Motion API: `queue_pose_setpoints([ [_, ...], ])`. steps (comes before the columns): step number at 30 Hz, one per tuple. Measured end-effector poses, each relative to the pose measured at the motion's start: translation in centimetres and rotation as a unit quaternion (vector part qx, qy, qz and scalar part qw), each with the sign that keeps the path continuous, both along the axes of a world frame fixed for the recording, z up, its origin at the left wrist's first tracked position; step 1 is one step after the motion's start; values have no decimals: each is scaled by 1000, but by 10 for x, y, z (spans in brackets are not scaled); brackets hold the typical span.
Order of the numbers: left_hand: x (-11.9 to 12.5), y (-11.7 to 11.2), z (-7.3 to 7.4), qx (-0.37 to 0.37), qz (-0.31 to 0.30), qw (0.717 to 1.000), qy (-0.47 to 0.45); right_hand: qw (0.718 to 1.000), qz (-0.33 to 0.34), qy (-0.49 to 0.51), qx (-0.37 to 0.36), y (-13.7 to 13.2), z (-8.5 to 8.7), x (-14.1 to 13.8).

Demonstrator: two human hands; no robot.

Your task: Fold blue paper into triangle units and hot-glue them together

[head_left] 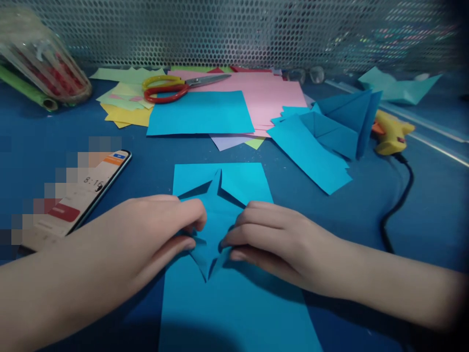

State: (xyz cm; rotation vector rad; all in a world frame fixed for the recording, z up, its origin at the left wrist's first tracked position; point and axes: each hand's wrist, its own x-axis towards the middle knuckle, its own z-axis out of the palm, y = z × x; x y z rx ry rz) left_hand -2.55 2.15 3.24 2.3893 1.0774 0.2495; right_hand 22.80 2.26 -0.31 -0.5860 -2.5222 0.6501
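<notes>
A folded piece of blue paper with a pointed top and a pointed bottom lies over a larger blue sheet. At its left side, my left hand pinches a flap between curled fingers and thumb. My right hand does the same on the right side, its thumb below the bent fingers. Several creases and raised flaps show along the folded paper, with dark gaps under its two upper flaps. My fingers hide the side corners of the folded paper.
Behind lie red-and-yellow-handled scissors, a blue sheet and pink paper. Folded blue pieces stand at right beside a yellow corded tool. A phone and clear jar are left; a perforated panel closes the back.
</notes>
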Motion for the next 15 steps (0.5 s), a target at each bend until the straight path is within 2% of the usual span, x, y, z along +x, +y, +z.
queue_pose_setpoints([
  [3, -1, 0, -6, -17, -27, 999, -17, 1000, -18, 4, 24, -1, -1, -2],
  [6, -3, -3, -12, 2, -32, 999, -22, 999, -16, -1, 50, -1, -1, -1],
  [10, -1, -10, -17, 90, -41, 995, -31, 999, -6, -13, 49, -1, -2, 0],
  [13, 0, -20, -22, 177, -63, 982, 3, 998, -5, -16, 57, -2, -4, 1],
  [15, 0, -29, -26, 229, -53, 972, 33, 997, -15, -20, 78, -4, -5, 1],
])
